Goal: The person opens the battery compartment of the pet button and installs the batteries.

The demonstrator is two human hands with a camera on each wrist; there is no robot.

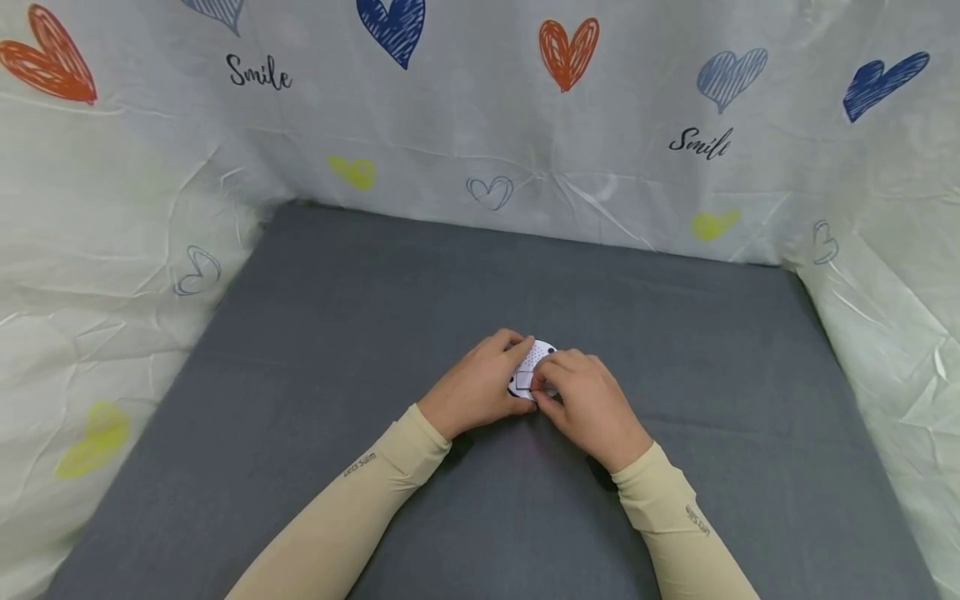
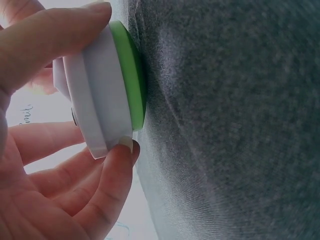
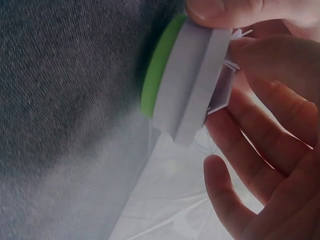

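Note:
A small, thick white device [image 1: 534, 358] with a rounded outline sits in the middle of the grey cloth. Small dots, a dark rectangular outline and dark spots mark its top face. Its underside is green [image 2: 129, 75], close against the cloth; contact is hard to tell. My left hand [image 1: 480, 379] grips the device by its rim, thumb on one side and fingers on the other. My right hand [image 1: 588, 400] has its thumb and fingertips over the top face, pinching a pale raised flap [image 3: 221, 92]. Thin white slivers show beside that thumb; the fingers partly hide them.
Grey cloth [image 1: 360, 317] covers the tabletop around both hands. White sheeting [image 1: 615, 175] printed with hearts and the word "Smile" rises along the back and both sides. Cream sleeves [image 1: 337, 508] cover both forearms.

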